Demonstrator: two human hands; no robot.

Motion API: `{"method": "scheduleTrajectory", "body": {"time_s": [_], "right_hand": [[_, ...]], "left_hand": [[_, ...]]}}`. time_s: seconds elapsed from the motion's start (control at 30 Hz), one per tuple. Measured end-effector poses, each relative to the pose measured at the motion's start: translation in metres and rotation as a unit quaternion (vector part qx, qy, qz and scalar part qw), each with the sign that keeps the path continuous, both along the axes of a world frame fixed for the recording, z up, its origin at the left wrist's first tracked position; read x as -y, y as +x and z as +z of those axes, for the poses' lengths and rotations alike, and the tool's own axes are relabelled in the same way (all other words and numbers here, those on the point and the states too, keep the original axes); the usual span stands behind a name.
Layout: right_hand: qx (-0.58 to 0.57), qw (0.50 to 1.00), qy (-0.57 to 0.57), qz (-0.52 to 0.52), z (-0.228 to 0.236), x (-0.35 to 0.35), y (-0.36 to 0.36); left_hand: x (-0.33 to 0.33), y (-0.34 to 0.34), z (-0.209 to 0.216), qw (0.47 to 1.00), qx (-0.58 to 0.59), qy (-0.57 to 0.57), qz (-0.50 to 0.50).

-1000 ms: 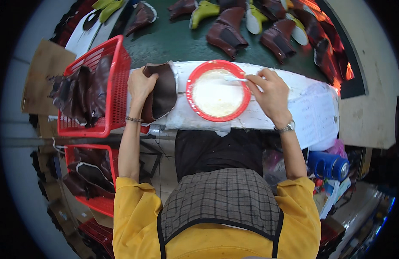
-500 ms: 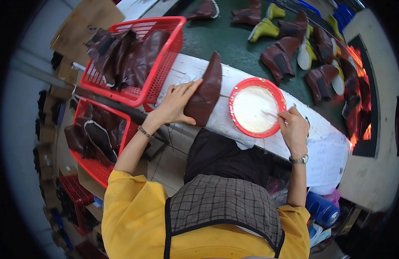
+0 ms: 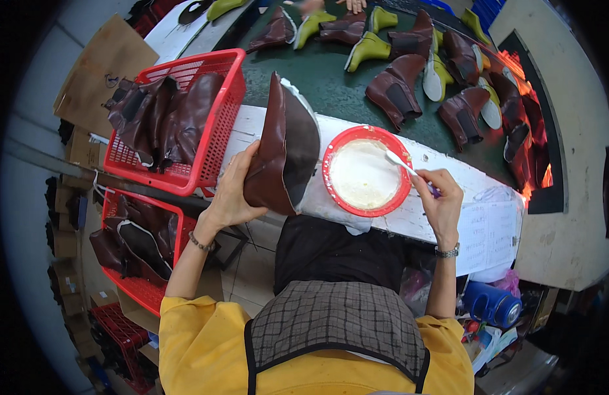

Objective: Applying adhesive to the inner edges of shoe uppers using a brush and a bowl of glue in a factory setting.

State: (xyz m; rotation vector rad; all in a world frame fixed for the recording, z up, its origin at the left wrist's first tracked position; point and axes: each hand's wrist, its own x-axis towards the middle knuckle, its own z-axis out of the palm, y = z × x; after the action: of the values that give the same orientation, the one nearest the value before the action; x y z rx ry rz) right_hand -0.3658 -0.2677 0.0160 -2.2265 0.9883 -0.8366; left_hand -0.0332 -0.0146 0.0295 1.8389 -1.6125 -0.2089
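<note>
My left hand (image 3: 235, 191) grips the heel end of a brown leather boot upper (image 3: 263, 155), thumb near and fingers on its far-left side. The upper is tilted, with its open dark inside and pale edge facing right and its toe pointing away. Beside it on the white bench stands a round red bowl (image 3: 328, 178) of thick white paste. In my right hand (image 3: 439, 197) is a slim brush (image 3: 400, 161), white toward the tip with purple at my fingers. Its tip is over the bowl's right part, near the rim.
Two red baskets of brown uppers, one farther (image 3: 235, 85) and one nearer (image 3: 184, 237), flank the bench's left. Brown boots and green lasts (image 3: 368, 51) lie on the dark green belt (image 3: 265, 72). Another person's hand (image 3: 352, 5) shows beyond. Papers (image 3: 485, 230) lie right.
The boot upper has been lifted and turned by my left hand, so its open inside now faces right. My right hand has raised the brush tip out of the paste.
</note>
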Motion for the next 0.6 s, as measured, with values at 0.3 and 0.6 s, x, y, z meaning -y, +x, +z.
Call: {"method": "scheduleTrajectory", "body": {"time_s": [0.3, 0.6], "right_hand": [[0.143, 0.986, -0.026, 0.084, 0.035, 0.011, 0.043], [0.204, 0.971, -0.006, 0.122, 0.037, 0.002, 0.030]], "left_hand": [[0.012, -0.041, 0.031, 0.983, -0.022, -0.050, -0.175], [0.009, -0.045, 0.025, 0.980, -0.145, -0.103, -0.089]]}}
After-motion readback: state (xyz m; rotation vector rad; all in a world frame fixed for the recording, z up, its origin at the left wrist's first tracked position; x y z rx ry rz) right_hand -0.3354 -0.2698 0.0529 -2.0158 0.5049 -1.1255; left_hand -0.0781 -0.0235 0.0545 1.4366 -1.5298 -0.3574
